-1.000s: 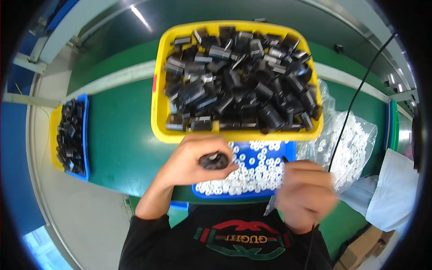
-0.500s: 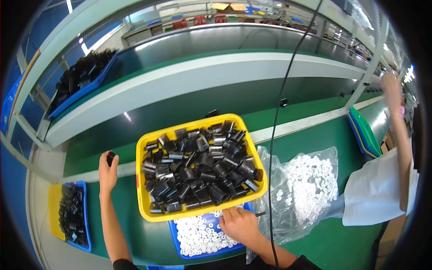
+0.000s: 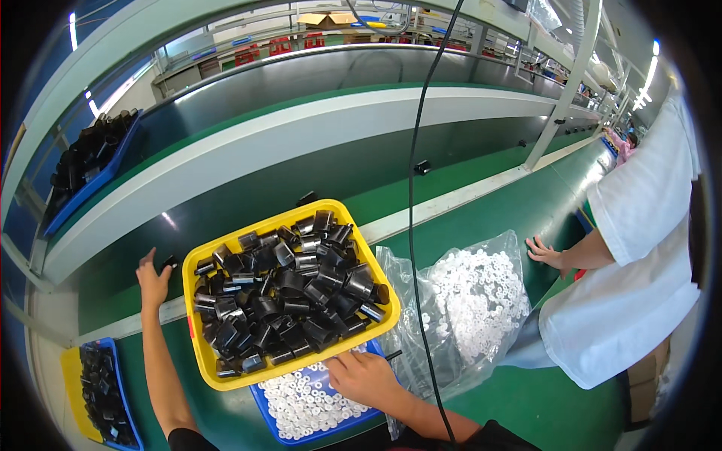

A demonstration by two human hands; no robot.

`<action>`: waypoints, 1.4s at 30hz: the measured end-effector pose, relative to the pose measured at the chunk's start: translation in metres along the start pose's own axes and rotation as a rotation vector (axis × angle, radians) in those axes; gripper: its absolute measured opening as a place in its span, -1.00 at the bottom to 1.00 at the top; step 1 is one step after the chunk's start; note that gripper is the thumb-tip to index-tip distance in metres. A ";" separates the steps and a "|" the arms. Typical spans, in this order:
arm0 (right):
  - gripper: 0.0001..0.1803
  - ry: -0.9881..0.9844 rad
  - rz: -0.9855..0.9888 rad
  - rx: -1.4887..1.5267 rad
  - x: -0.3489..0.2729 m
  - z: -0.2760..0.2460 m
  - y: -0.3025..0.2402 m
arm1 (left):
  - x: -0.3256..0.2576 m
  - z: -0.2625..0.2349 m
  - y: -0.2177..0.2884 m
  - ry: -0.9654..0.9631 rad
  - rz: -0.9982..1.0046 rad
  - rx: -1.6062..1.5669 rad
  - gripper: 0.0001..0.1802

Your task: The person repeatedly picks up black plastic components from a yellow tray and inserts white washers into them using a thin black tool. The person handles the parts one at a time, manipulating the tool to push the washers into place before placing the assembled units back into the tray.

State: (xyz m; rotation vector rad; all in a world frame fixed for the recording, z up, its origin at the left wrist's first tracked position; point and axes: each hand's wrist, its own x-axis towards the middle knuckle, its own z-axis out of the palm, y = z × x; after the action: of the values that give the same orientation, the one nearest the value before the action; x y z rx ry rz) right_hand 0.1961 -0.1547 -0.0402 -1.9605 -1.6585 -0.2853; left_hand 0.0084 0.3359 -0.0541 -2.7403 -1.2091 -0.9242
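My left hand [image 3: 153, 281] is over the dark green belt, left of the yellow tray, with its fingers apart. A small black plastic part [image 3: 169, 262] sits right beside its fingertips. The yellow tray [image 3: 197, 347] is heaped with black, shiny, tube-like parts [image 3: 289, 286]. Its near edge overlaps a blue tray [image 3: 301, 438] of small white rings [image 3: 308, 406]. Above those rings, my right hand [image 3: 362, 378] has its fingers curled; what they hold is hidden. A thin dark rod [image 3: 392, 355] sticks out beside its knuckles.
A clear plastic bag [image 3: 481, 301] of white rings lies at right. A co-worker's hand [image 3: 547, 254] rests on the table beyond it. More black parts fill a tray [image 3: 109, 391] at lower left and a blue tray [image 3: 98, 180] at upper left. A black cable [image 3: 412, 225] hangs across the view.
My view has shifted right. My left hand has let go of the black part, and its fingers have spread. The co-worker's raised arm has come down onto the table.
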 end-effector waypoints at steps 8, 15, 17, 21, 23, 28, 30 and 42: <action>-0.81 -0.032 0.003 0.081 0.004 -0.003 -0.003 | -0.086 -0.140 0.188 -0.391 0.121 -0.327 -0.66; -0.81 0.006 0.043 0.192 0.010 -0.005 -0.007 | -0.113 -0.138 0.215 -0.315 0.191 -0.270 -0.49; -0.80 0.005 0.040 0.211 0.008 -0.006 -0.007 | -0.113 -0.137 0.212 -0.315 0.173 -0.307 -0.46; -0.80 -0.040 0.014 0.185 0.003 -0.001 -0.002 | -0.112 -0.146 0.217 -0.277 0.038 -0.428 -0.46; -0.79 -0.027 0.012 0.189 0.002 -0.001 -0.003 | -0.118 -0.147 0.215 -0.233 0.024 -0.495 -0.40; -0.76 -0.028 -0.007 0.210 0.001 -0.009 -0.004 | -0.138 -0.154 0.230 -0.291 0.059 -0.840 -0.39; -0.73 0.009 -0.054 0.277 0.001 -0.011 -0.004 | -0.152 -0.148 0.242 -0.374 0.079 -1.054 -0.41; -0.70 0.084 0.012 0.697 0.029 -0.051 -0.017 | -0.181 -0.117 0.263 -0.433 0.183 -1.256 -0.35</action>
State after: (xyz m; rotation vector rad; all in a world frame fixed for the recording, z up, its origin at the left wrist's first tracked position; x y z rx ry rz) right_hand 0.1951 -0.1559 0.0211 -1.4074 -1.4305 0.1972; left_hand 0.0308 0.0021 0.0074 -4.0623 -0.2981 -1.4590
